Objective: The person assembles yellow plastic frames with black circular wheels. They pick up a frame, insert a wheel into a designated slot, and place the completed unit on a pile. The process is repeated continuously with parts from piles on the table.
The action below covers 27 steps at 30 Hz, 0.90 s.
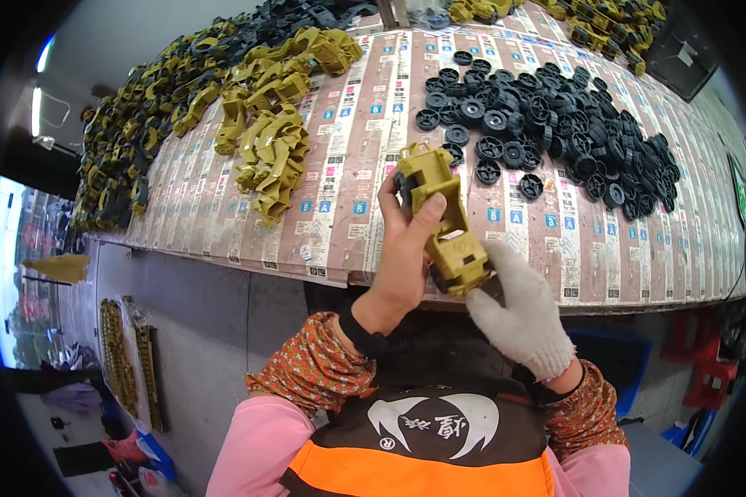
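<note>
Above the near edge of the table I hold a yellow toy truck body tilted between both hands. My bare left hand is wrapped round its left side, with the thumb across the middle. A black wheel shows beside the left fingers at the truck's far end, and another dark wheel sits low on its near end. My right hand, in a white knitted glove, grips the near end; its fingertips are partly hidden behind the truck. A pile of black toy wheels lies beyond, to the right.
Yellow truck bodies are heaped left of centre on the printed-sheet table top. A large pile of yellow and black trucks lines the left edge. More yellow parts lie at the far right. Red stools stand below the table.
</note>
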{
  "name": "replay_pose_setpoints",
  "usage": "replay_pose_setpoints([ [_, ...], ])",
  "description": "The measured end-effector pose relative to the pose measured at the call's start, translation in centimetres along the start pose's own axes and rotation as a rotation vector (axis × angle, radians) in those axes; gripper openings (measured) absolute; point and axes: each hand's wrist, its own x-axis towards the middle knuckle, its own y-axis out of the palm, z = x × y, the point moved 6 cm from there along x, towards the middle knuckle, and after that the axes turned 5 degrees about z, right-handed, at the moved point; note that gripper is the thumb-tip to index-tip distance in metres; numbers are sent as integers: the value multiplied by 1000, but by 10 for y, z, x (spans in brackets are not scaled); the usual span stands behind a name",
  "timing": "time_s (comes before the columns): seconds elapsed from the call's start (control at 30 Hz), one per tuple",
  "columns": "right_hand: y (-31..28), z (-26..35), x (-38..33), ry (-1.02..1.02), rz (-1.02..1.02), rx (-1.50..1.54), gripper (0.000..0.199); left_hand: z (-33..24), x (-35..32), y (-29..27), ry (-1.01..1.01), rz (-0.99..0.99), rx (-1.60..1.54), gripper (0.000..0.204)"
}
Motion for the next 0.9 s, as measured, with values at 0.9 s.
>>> replay_pose_setpoints([
  [0.9, -137, -8, 234, 274, -167, 419, 43, -139, -4, -139, 142, -180, 462, 35],
])
